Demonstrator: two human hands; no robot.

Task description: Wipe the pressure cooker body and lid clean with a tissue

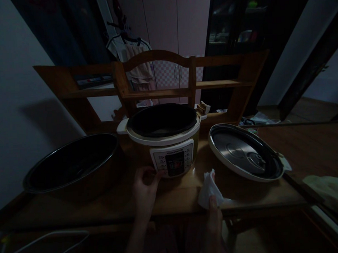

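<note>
An electric pressure cooker (pixel 140 142) stands on the wooden desk with no lid on it, and its dark inside shows. My left hand (pixel 145 187) is at the lower left corner of its control panel (pixel 175 159). The thumb and index finger are curved with a gap between them, and nothing shows in them; the fingertips are at or close to the panel's edge. In front of the cooker's right side, my right hand (pixel 214 214) grips a crumpled white tissue (pixel 209 190), held above the desk near its front edge.
On the left is a large dark inner pot (pixel 103 170). The cooker's round lid (pixel 240 153) lies inside up on the right. A wooden shelf rack (pixel 156 93) rises along the desk's back. Light cloth (pixel 328 190) lies at far right. The room is dim.
</note>
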